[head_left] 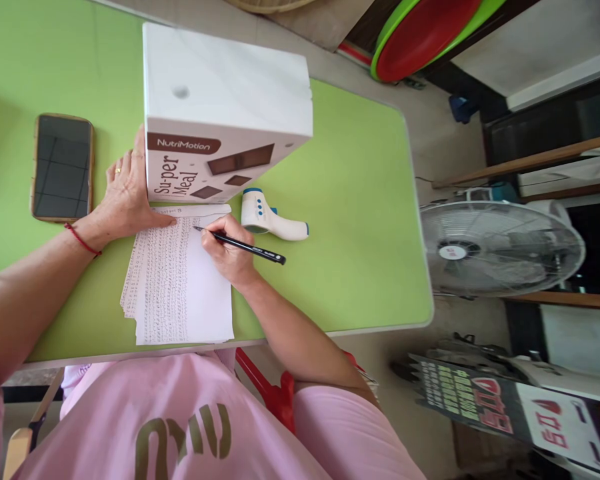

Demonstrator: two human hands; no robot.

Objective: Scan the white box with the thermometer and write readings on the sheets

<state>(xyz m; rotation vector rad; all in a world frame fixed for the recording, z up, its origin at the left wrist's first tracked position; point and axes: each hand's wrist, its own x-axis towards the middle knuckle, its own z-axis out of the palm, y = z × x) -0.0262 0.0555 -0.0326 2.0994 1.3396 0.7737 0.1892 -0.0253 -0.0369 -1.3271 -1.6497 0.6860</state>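
My right hand [231,252] grips a black pen [257,251], its tip close to the upper part of a handwritten sheet of paper [207,293]. Rows of small marks fill the sheet's left portion, while its right side is blank. Other written sheets [131,283] stick out beneath it on the left. My left hand [125,197] lies spread, thumb on the top of the paper and fingers against the side of a white box [225,87] with brown print. Right of the box, a white and blue infrared thermometer [273,217] lies on the table.
A smartphone [63,167] with a dark screen lies left of my left hand on the green table [360,213]. Beyond the table's right edge stand a fan [500,250] and a printed sign [510,413]. Red and green round tubs [425,37] are at the back right.
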